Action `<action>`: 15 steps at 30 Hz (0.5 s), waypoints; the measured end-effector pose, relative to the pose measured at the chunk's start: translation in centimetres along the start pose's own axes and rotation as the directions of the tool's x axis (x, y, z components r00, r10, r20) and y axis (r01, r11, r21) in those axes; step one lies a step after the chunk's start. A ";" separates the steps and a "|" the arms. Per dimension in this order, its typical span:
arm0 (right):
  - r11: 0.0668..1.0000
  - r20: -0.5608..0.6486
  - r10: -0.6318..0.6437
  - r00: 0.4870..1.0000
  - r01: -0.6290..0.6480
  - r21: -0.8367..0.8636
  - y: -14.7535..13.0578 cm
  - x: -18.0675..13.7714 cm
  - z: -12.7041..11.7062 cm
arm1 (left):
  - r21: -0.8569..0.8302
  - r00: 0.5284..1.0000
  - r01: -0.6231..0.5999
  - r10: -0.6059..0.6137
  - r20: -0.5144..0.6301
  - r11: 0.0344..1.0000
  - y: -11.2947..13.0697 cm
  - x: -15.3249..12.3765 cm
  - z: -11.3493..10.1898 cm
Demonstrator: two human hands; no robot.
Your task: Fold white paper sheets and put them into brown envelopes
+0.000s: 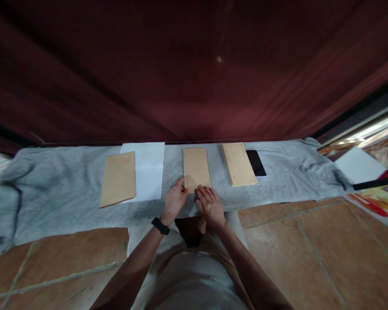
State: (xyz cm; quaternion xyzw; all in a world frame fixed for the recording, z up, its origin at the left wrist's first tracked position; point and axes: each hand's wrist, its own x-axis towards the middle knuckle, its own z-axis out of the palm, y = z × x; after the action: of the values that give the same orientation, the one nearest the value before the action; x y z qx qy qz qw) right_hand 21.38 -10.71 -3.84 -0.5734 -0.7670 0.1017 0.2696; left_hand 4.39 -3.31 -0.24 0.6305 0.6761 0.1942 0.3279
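Note:
A brown paper envelope [195, 165] lies lengthwise on the grey cloth in the middle, its short lower end toward me. My left hand [175, 199], with a dark watch on its wrist, has curled fingers; thumb and forefinger grip the envelope's lower left edge. Over the lower right corner, my right hand [210, 206] rests with its fingers stretched out flat and close together. To the right lies a stack of brown envelopes [239, 164]. On the left, another brown envelope [118, 178] partly covers white paper [150, 172].
A dark phone or tablet [256, 162] sits partly under the envelope stack. The grey cloth [61, 185] covers a long narrow surface against a dark red hanging fabric [187, 77]. At far right are a white sheet [358, 164] and a colourful printed packet [380, 200]. Tiled floor [278, 245] shows below.

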 end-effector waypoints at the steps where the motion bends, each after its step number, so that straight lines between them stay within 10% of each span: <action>1: 1.000 -0.005 -0.001 1.000 0.001 -0.004 0.0 0.0 0.0 | 0.049 1.000 -0.011 0.012 -0.009 0.999 0.0 -0.2 0.0; 5: 0.999 -0.018 -0.021 1.000 0.020 -0.026 0.0 -0.1 0.3 | 0.127 0.963 -0.252 0.261 -0.061 0.959 0.1 -0.7 1.0; 9: 0.998 -0.031 -0.029 0.999 0.027 -0.048 0.5 -0.5 1.0 | 0.061 0.758 -0.650 0.641 0.122 0.757 0.6 -0.1 3.0; 15: 0.998 -0.031 -0.035 0.999 0.033 -0.050 0.3 -0.4 0.8 | 0.085 0.623 -0.762 0.692 0.364 0.641 1.2 2.6 3.9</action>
State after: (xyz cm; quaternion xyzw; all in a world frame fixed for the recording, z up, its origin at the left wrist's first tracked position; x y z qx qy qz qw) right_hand 21.30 -10.87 -4.75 -0.5683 -0.7745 0.0687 0.2692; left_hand 7.99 -1.21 -2.70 0.9060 0.3203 0.1333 0.2426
